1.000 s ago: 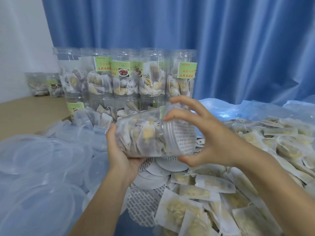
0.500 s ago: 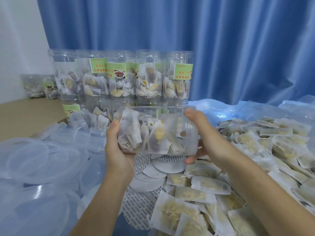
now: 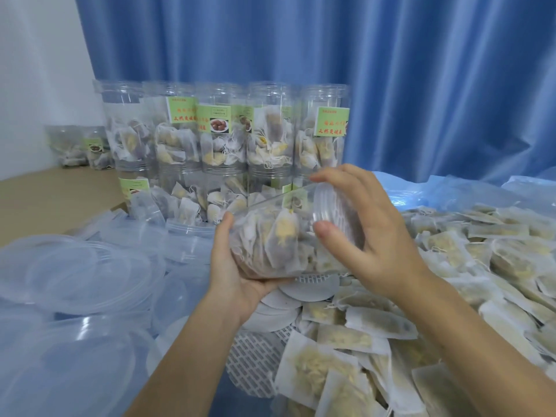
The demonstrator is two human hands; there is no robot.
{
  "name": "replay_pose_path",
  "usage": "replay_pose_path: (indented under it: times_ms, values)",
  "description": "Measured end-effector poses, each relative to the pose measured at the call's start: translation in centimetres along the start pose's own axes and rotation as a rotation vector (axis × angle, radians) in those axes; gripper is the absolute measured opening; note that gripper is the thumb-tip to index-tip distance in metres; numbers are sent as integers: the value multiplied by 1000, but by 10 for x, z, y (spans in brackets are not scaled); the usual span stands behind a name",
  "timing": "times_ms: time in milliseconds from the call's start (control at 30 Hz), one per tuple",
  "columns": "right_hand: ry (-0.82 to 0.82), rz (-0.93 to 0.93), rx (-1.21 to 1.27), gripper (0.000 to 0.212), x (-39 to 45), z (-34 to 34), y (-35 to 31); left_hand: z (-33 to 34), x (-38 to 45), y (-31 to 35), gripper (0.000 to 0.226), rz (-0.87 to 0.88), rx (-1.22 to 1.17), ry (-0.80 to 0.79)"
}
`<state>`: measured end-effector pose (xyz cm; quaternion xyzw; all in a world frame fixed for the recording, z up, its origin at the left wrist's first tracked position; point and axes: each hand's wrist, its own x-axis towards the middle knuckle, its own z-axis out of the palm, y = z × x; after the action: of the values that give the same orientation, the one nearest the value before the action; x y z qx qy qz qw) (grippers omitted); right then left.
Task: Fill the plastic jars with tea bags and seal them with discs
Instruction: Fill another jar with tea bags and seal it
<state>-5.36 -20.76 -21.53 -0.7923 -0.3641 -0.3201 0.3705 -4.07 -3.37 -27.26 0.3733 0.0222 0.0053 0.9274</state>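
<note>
Jar: clear plastic jar (image 3: 282, 236) packed with tea bags, tilted on its side above loose seal discs (image 3: 313, 287).
Left hand (image 3: 237, 266): cradles its base, fingers curled beneath.
Right hand (image 3: 370, 233): fingers and thumb spread round the mouth end.

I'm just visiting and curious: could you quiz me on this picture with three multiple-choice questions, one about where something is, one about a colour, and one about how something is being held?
1. Where are the loose tea bags heaped?
A. To the right of the hands
B. On the far left
C. On top of the stacked jars

2. What colour is the curtain?
A. Green
B. Blue
C. Red

3. How is the held jar positioned?
A. Upright on the table
B. Upside down on a lid
C. Tipped on its side in both hands

Answers:
1. A, the pile spreads right.
2. B, blue folds fill the background.
3. C, left hand cradles its base, right hand grips its mouth end.
</note>
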Motion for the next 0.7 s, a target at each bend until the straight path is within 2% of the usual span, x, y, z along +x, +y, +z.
replay_pose_path:
  times_ms: [100, 233, 367, 433, 500, 567, 633, 700]
  values:
    - [90, 137, 86, 48, 2, 6, 0, 5, 0, 1, 54, 43, -40, 27]
    - [101, 148, 193, 55, 6, 4, -2, 12, -3, 1, 56, 108, -88, 71]
    - [-10, 201, 350, 102, 7, -9, 5, 13, -7, 7, 62, -27, -158, 73]
    - [-75, 219, 496, 109, 4, -11, 11, 14, -10, 7, 68, -118, -180, 11]
    - [-186, 263, 522, 104, -2, -4, 16, 16, -14, 4, 77, -234, -165, -94]
    - [-206, 311, 473, 95, -7, 5, 18, 21, -17, 3, 80, -309, -55, -93]
    - [-125, 352, 499, 84, -7, 7, 18, 27, -19, 5, 70, -246, 136, 53]
    - [-34, 362, 488, 74, -4, 4, 15, 39, -25, 9, 47, -70, 366, 215]
